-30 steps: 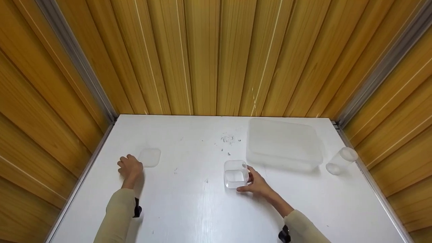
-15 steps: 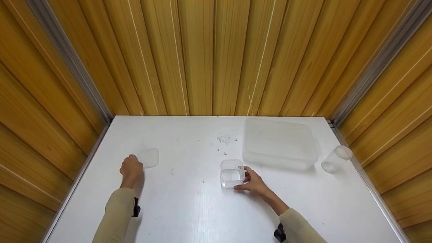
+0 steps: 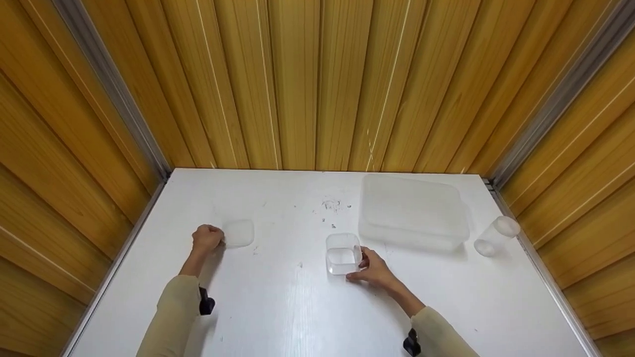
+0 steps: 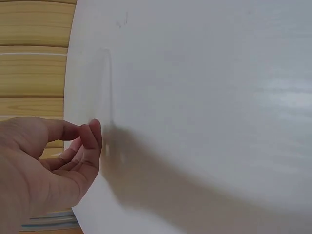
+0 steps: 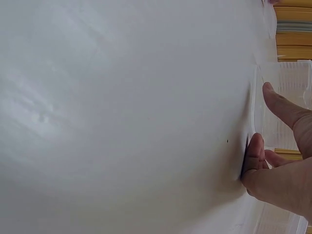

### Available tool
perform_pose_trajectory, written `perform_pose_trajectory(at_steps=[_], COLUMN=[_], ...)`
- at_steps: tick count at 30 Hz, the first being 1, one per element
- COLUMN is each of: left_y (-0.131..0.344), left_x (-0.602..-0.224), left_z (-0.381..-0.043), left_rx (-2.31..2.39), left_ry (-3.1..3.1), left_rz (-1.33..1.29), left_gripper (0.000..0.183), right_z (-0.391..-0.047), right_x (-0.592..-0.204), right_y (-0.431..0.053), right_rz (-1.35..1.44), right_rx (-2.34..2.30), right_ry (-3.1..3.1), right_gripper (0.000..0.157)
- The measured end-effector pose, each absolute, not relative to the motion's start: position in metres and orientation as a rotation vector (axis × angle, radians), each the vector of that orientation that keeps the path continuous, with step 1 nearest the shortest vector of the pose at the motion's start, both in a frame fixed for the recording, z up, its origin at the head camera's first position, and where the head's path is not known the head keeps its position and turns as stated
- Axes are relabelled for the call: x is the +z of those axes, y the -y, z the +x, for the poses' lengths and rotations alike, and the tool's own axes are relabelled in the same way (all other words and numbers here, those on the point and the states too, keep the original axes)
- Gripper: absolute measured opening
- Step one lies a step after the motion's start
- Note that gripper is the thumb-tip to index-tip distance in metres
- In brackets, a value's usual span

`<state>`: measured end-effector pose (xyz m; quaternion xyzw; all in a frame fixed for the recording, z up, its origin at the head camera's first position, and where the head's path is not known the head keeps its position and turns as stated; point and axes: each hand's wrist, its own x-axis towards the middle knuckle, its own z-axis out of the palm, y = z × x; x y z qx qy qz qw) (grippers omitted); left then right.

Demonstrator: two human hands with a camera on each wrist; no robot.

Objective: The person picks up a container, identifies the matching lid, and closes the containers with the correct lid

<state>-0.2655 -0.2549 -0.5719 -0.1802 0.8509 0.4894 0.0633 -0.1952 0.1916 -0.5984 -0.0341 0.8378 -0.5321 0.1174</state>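
Note:
A small clear, rounded-square plastic lid is at the left of the white table. My left hand pinches its left edge between thumb and fingers. The left wrist view shows the lid nearly edge-on beyond the fingertips. Near the table's middle stands a small clear plastic container, open at the top. From its right side my right hand holds it, thumb at the front and fingers behind. In the right wrist view the thumb lies along the container's ribbed wall.
A large frosted plastic box sits at the back right, just behind the small container. To its right is a clear cylindrical jar near the table's right edge. Wood-patterned walls enclose the back and both sides.
My left hand has closed on the lid's edge and shifted right, sliding the lid a little the same way. The right hand and the small container stay nearly in place.

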Motion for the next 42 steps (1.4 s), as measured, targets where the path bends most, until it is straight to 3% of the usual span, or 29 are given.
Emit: perform_pose_trajectory(at_steps=[5, 12, 19, 33, 42], left_y=[0.234, 0.185, 0.139, 0.069, 0.049], left_x=[-0.563, -0.540, -0.519, -0.556, -0.551], left_z=[-0.272, -0.274, -0.267, -0.233, -0.222], left_rx=[1.632, 1.626, 1.507, 0.871, 0.310], left_ry=[-2.575, -2.898, -3.183, -3.356, -3.443], left_rz=[-0.347, 0.025, 0.409, 1.169, 1.604], left_gripper=[0.036, 0.015, 0.012, 0.010, 0.006], right_z=[-0.197, -0.197, -0.198, -0.197, -0.198], right_x=[-0.602, -0.603, -0.603, -0.603, -0.604], right_y=[-0.190, -0.190, -0.190, -0.189, -0.188], right_rz=[-0.115, -0.159, -0.239, -0.179, -0.160], right_rx=[-1.540, -1.489, -1.458, -1.458, -1.434], right_ry=[-2.480, -2.551, -2.588, -2.609, -2.611], right_gripper=[0.083, 0.088, 0.084, 0.083, 0.085])
